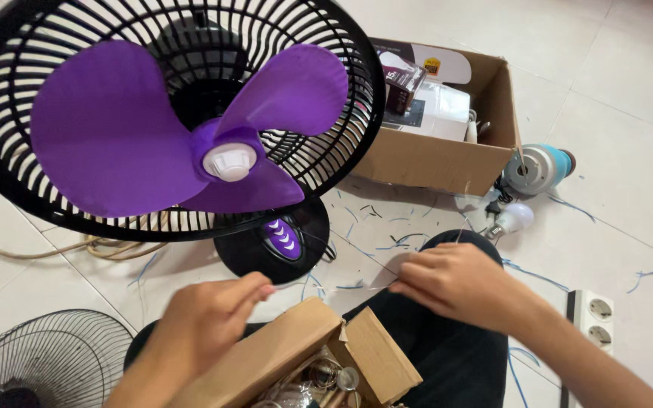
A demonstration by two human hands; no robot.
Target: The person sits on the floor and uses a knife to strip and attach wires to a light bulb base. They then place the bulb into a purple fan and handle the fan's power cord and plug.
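Landmark: small open cardboard box (319,355) at bottom centre, flaps spread, glassy and metal parts seen inside.

Left hand (205,325) is held just left of and above the box, fingers curled in, thumb and fingertips pinched together. Grip looks clenched; what is pinched, if anything, cannot be told.

Right hand (455,283) is held up and right of the box, over a dark-trousered knee (447,355). Fingers are pinched; a thin pale wire (459,219) is seen running upward from them. Whether it is actually gripped cannot be told for sure.

Beyond the box: black desk fan (183,113) with front guard off, purple blades (115,128) exposed, white hub cap (230,161) at centre, round black base (273,242) standing on the white tile floor (629,98). Removed wire guard (39,363) lies left of the box. Tan cable (54,242) is coiled behind that.

Far up-right of the box: larger cardboard carton (440,162) holding packaged items. Just right of it, a grey-and-teal cylindrical part (540,168) and a white bulb (512,219). Right of the box: white socket strip (595,313). Blue wire offcuts (394,243) are scattered over the floor.
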